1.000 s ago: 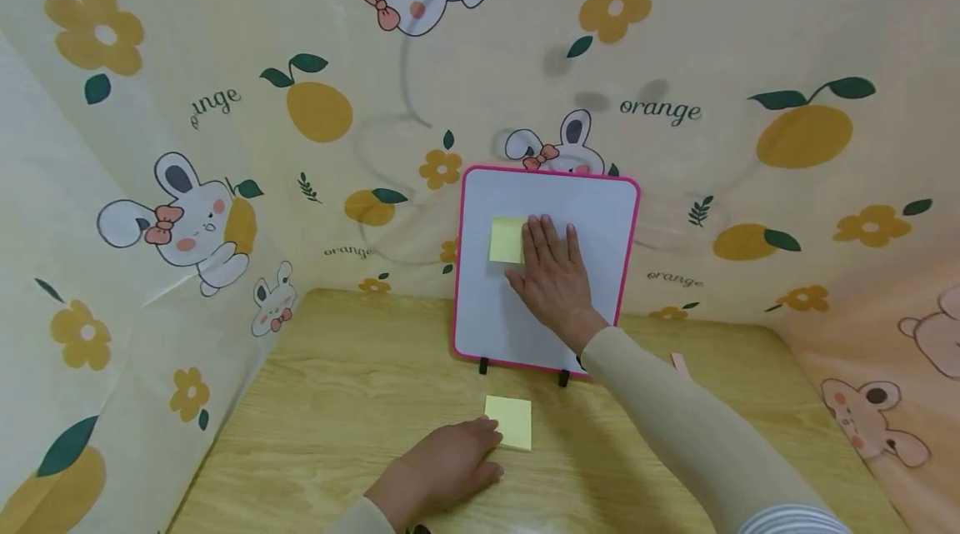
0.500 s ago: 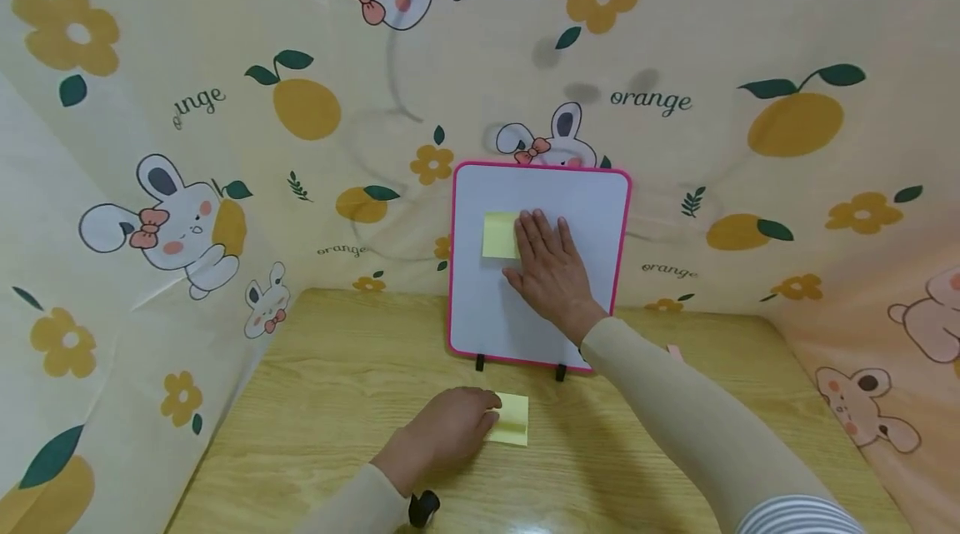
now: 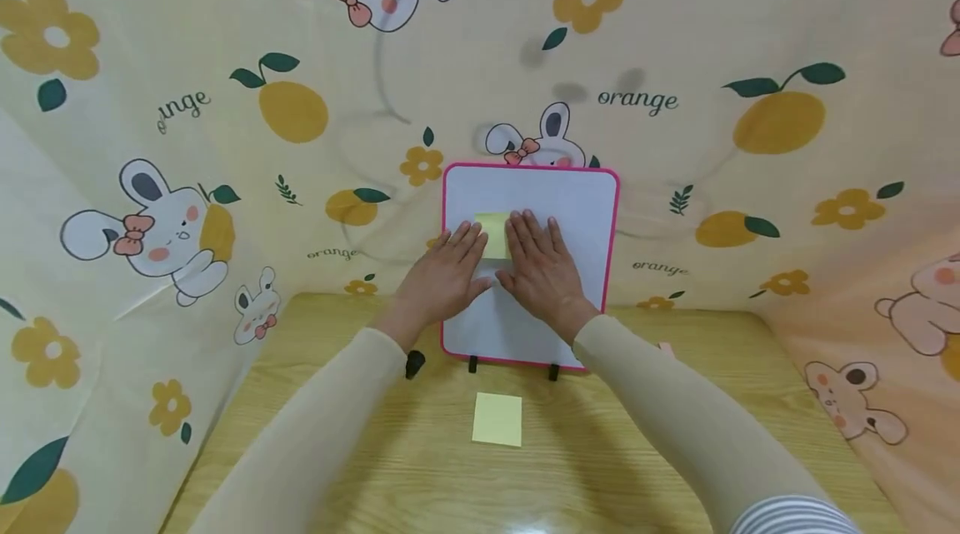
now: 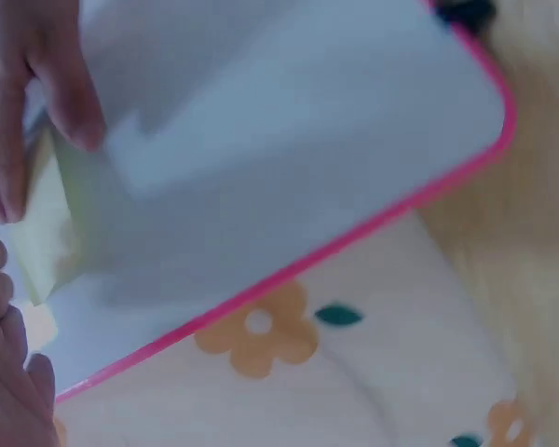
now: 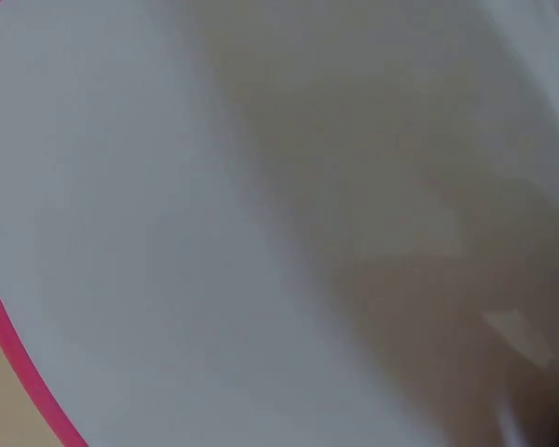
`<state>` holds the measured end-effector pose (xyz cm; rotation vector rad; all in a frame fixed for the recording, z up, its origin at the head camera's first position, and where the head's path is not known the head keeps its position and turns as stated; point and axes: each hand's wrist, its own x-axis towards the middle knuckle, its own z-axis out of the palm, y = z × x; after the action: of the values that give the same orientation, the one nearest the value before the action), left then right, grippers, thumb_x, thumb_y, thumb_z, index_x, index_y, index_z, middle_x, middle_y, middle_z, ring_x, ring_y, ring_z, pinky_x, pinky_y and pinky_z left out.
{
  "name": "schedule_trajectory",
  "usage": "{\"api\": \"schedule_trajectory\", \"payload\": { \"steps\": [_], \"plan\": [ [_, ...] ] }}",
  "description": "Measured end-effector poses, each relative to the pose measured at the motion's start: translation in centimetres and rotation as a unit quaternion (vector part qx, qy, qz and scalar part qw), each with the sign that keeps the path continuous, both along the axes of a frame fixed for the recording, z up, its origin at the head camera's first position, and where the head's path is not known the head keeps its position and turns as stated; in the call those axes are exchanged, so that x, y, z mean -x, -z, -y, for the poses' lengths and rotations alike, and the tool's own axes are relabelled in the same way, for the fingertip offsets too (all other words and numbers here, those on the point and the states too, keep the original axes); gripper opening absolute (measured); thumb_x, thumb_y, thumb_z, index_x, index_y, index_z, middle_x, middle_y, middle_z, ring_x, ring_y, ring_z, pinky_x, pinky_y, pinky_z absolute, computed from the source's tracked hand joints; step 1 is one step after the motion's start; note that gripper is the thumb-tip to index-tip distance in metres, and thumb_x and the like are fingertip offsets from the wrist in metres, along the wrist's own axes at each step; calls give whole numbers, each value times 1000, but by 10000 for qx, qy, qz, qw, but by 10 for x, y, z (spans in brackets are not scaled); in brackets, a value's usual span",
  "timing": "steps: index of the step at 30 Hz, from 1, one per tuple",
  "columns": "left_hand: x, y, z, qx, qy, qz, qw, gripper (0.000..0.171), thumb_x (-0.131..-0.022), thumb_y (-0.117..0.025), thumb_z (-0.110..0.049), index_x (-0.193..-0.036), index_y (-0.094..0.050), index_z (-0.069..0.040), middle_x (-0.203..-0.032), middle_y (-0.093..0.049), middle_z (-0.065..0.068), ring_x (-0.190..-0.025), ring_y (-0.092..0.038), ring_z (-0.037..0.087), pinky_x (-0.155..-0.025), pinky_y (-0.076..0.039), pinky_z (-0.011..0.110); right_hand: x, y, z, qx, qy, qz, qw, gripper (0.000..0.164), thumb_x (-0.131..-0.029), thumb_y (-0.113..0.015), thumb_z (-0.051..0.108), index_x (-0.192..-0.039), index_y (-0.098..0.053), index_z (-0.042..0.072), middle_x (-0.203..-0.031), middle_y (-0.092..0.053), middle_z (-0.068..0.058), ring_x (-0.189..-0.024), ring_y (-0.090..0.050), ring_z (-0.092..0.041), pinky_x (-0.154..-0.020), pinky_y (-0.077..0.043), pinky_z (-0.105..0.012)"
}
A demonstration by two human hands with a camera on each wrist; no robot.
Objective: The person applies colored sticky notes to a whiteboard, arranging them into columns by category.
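Note:
A yellow sticky note point(image 3: 494, 236) is on the upper part of a pink-framed whiteboard point(image 3: 525, 188), which stands upright on small black feet. My left hand point(image 3: 444, 276) lies at the note's left edge with its fingers straight. At the right edge, my right hand point(image 3: 543, 267) lies flat on the board, fingers extended upward. In the left wrist view the sticky note point(image 4: 45, 223) appears between the fingers of both hands. A pad of yellow sticky notes point(image 3: 497, 419) lies on the table in front of the board.
The wood-grain table point(image 3: 360, 434) is bounded by a printed cloth backdrop point(image 3: 465, 59) at the back and sides. A small black object point(image 3: 415, 364) shows beside the left wrist. A pink strip point(image 3: 666, 349) lies behind the right forearm.
My left hand has left the pad on the table and moved up to the left edge of the note on the board. My right hand stays at the note's right edge.

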<state>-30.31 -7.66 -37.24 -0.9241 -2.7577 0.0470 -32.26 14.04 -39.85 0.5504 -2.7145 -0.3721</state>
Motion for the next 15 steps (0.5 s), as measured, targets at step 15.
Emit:
{"api": "schedule_trajectory", "payload": {
  "steps": [15],
  "plan": [
    [36,-12,-16,990,-26,60,9951,91,-106,-21,-73,-170,-3,-11,-179,3,4,-165,6,23,-136,4,44,-2,-2,-2,-236,68,-117,9996,88,-108,-37,63,-170,-5,8,-178,1,-8,-165,8,-28,-131,12,-63]
  ]
}}
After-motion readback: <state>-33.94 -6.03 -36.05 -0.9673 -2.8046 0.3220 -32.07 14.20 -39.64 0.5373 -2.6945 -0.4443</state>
